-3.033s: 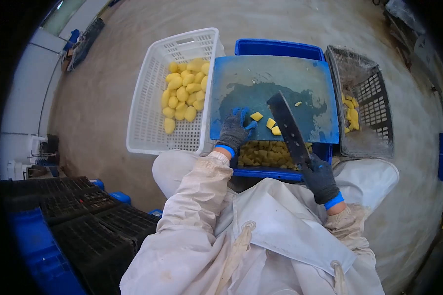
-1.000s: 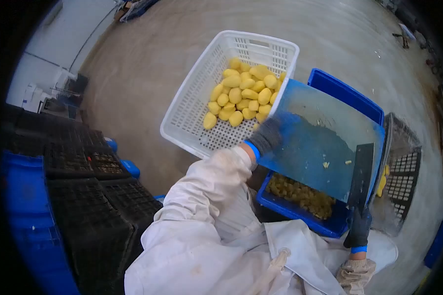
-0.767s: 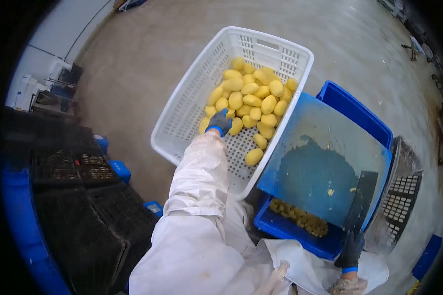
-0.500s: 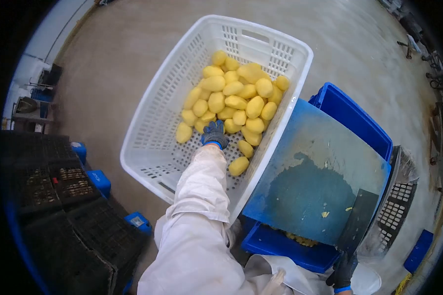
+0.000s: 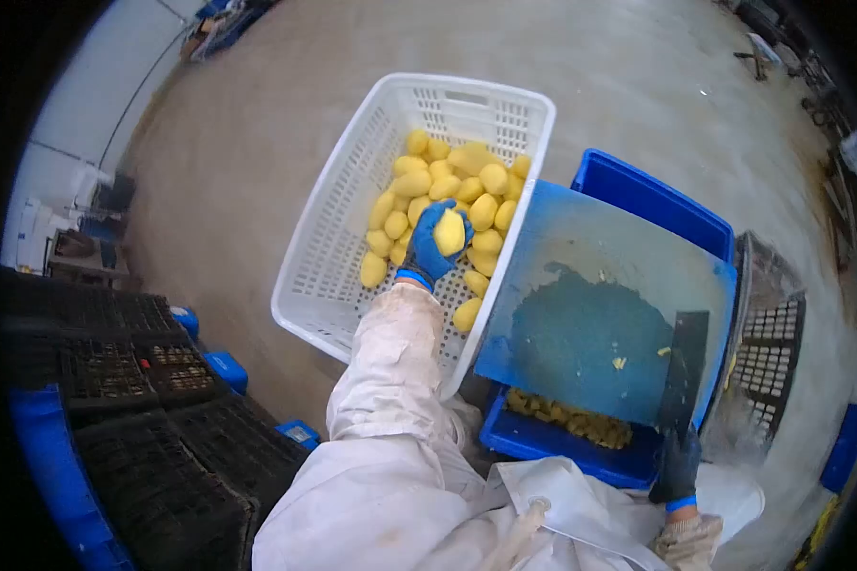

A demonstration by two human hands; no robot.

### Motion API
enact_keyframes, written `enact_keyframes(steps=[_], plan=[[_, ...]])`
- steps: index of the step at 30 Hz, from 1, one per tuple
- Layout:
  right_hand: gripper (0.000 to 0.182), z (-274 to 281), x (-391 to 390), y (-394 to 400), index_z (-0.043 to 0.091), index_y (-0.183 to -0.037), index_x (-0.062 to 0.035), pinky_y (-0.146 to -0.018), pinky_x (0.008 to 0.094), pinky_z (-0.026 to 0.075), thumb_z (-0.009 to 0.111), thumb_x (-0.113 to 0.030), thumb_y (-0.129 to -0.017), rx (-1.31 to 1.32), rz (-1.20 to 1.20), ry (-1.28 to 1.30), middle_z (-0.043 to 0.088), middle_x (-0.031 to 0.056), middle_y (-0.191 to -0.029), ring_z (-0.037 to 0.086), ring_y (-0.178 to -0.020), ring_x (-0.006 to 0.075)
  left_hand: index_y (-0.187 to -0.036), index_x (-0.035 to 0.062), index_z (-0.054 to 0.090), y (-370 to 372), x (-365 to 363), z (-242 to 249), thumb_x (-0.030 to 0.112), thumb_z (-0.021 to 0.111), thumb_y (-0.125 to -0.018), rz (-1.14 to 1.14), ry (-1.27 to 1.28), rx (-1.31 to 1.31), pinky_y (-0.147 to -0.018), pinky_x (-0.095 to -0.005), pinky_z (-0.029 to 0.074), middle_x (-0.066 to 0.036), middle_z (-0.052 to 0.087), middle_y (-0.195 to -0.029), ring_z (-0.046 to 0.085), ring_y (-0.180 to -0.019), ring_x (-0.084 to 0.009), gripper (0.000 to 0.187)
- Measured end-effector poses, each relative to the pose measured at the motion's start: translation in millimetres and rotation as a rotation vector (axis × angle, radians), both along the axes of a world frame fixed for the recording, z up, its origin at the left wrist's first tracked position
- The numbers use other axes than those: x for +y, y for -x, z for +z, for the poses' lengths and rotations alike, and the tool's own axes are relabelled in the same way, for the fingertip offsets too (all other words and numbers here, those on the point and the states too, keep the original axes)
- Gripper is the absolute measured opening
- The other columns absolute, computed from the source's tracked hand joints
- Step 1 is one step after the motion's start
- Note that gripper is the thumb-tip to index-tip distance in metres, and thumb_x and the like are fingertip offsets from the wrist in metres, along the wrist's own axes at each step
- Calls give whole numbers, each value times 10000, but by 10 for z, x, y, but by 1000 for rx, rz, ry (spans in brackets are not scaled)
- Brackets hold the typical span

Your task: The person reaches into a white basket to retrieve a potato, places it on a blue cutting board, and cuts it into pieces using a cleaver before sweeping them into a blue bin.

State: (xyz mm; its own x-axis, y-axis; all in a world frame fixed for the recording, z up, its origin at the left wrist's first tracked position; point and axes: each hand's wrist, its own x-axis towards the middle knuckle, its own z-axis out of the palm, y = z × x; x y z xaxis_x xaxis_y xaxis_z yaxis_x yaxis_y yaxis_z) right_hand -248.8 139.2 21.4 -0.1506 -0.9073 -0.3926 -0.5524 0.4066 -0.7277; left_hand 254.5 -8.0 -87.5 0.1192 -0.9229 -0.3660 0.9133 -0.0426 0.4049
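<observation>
At far left, stacked black slatted crates point(image 5: 152, 381). Centre-left, white perforated plastic basket point(image 5: 328, 238) of peeled yellow potatoes; above it the left hand point(image 5: 435, 243), in a blue-palmed glove, is closed around one peeled yellow potato point(image 5: 449, 231). To the right, a blue cutting board point(image 5: 600, 324) lies across a blue plastic crate point(image 5: 562, 443) of what appear to be cut pieces. The right hand point(image 5: 677, 468) grips a dark broad-bladed cleaver point(image 5: 686, 366) resting on the board.

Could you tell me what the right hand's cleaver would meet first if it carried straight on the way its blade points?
The right hand holds the dark flat cleaver lying along the blue plastic cutting board. Straight on, it would probably pass the board's far edge and meet the blue plastic crate's rim; depth is unclear.
</observation>
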Motion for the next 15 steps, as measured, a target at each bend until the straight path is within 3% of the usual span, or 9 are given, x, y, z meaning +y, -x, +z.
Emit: enact_keyframes(steps=[2, 4, 5, 9, 10, 11, 12, 13, 15], plan=[[265, 168, -67, -82, 550, -1057, 11, -640, 365, 440, 513, -171, -868, -15, 8, -136, 578, 143, -792, 554, -720, 245, -1179, 49, 487, 316, 14, 653, 267, 493, -904, -74, 167, -278, -744, -340, 509, -88, 564, -969, 573, -861, -208, 351], [296, -209, 11, 224, 563, -1038, 12, -721, 422, 438, 521, -219, -857, 163, 347, 244, 587, 213, -868, 557, -812, 349, -1181, 31, 484, 793, 152, 1019, 243, 495, -907, -172, 227, -366, -741, -332, 506, -84, 562, -975, 569, -859, -192, 347], [309, -208, 12, 263, 588, -1009, -11, -787, 442, 420, 527, -265, -844, 588, 593, 421, 582, 231, -925, 534, -892, 392, -1178, 23, 485, 1063, 234, 1091, 233, 499, -906, -231, 249, -393, -738, -325, 505, -83, 561, -980, 566, -861, -180, 344], [302, -214, 102, 194, 601, -1003, -17, -794, 407, 437, 542, -266, -844, 352, 420, 448, 604, 210, -987, 556, -916, 352, -1182, 58, 503, 2306, 870, 1189, 243, 596, -849, -296, 23, -1199, -833, -379, 448, -91, 597, -988, 570, -905, -224, 392], [292, -5, 184, 37, 598, -1010, -13, -769, 396, 450, 542, -249, -847, 262, 385, 405, 610, 211, -965, 571, -901, 331, -1182, 58, 503, 2503, 953, 1007, 243, 596, -849, -317, 27, -1193, -833, -379, 448, -91, 597, -988, 570, -905, -224, 392], [292, 45, 264, -52, 598, -1010, -13, -769, 396, 450, 542, -249, -847, 269, 372, 402, 610, 211, -965, 571, -901, 331, -1168, 79, 514, 2646, 976, 695, 287, 586, -844, -254, 46, -1510, -873, -392, 406, -113, 579, -1045, 547, -960, -255, 392], [275, 77, 334, -126, 595, -1013, -19, -722, 383, 463, 540, -232, -847, 8, 188, 264, 614, 200, -918, 590, -848, 308, -1153, 100, 525, 2734, 999, 505, 331, 575, -838, -175, 66, -1826, -912, -405, 365, -134, 562, -1101, 525, -1015, -287, 394], [259, 99, 436, -190, 593, -1017, -26, -676, 370, 476, 538, -214, -847, -252, 4, 121, 619, 189, -870, 609, -794, 285, -1153, 100, 525, 2779, 1064, 468, 331, 575, -838, -185, 69, -1825, -912, -405, 365, -134, 562, -1101, 525, -1015, -287, 394], [266, 273, 555, -299, 590, -1013, -31, -640, 361, 476, 541, -231, -845, -258, 30, 87, 619, 173, -819, 614, -729, 269, -1173, 58, 510, 2822, 1056, 469, 368, 582, -836, -49, 50, -2054, -913, -413, 384, -180, 566, -1109, 532, -1011, -339, 464]])
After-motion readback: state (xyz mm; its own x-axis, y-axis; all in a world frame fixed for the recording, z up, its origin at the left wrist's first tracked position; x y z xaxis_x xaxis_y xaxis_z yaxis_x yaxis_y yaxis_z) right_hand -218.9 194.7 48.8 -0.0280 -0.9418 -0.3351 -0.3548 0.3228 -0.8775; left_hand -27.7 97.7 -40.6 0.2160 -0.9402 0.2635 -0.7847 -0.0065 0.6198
